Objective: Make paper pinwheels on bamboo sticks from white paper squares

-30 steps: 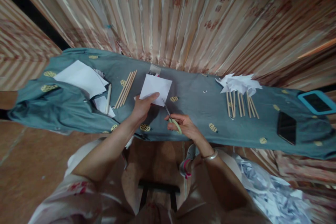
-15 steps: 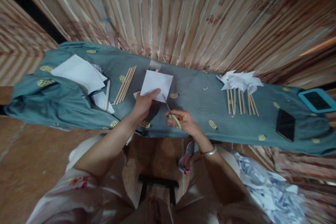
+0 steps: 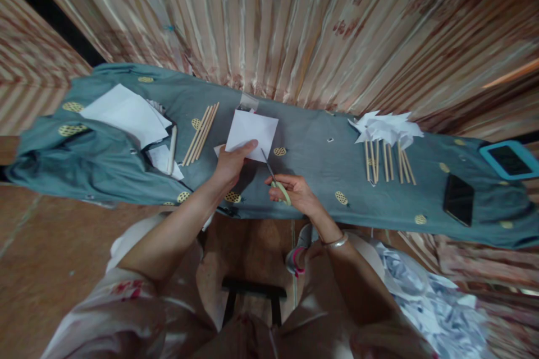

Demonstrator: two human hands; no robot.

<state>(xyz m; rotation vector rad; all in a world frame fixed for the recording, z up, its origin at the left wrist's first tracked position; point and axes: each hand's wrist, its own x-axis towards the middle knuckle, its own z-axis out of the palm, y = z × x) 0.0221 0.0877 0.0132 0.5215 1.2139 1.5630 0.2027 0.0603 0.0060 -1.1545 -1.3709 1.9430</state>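
A square sheet of white paper (image 3: 251,130) is pinched in my left hand (image 3: 231,164), the thumb lying on top near the lower edge. My right hand (image 3: 292,190) grips a pair of scissors (image 3: 281,189) by the pale green handles. The scissor blades reach into the paper at its lower right corner; whether they are fully closed is hard to make out. To the left of the paper several wooden sticks (image 3: 201,134) lie side by side. White paper pinwheels (image 3: 386,130) on wooden sticks (image 3: 389,161) lie further right.
White sheets (image 3: 126,115) and a white glue-stick-like tube (image 3: 172,150) lie on the left of the green cloth-covered table (image 3: 311,140). A black phone (image 3: 458,200) and a blue-framed device (image 3: 509,160) are at the right. A bag of paper scraps (image 3: 438,308) stands below; a curtain (image 3: 269,28) hangs behind.
Almost nothing differs. Both hands, the paper and the scissors keep their places, with only a slight shift of the whole view.
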